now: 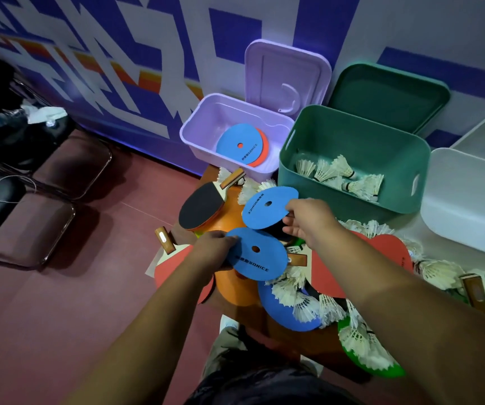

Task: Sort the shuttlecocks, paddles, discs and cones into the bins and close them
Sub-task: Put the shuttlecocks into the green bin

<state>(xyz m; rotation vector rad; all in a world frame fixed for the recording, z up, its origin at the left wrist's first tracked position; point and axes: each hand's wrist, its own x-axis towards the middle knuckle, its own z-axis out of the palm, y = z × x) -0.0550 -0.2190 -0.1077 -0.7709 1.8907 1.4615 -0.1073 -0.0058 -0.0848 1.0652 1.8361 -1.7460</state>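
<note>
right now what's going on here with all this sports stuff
A person is sorting sports gear. The left hand grips one blue disc, the right hand pinches a second blue disc. The purple bin holds discs, the green bin shuttlecocks; both are open. Paddles and loose shuttlecocks are not yet sorted.

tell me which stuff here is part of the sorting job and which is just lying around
Job: left hand gripping nearer blue disc, right hand gripping farther blue disc, purple bin, green bin, white bin, black paddle, loose shuttlecocks.
Lying about: chairs, white crumpled wad, cable.
</note>
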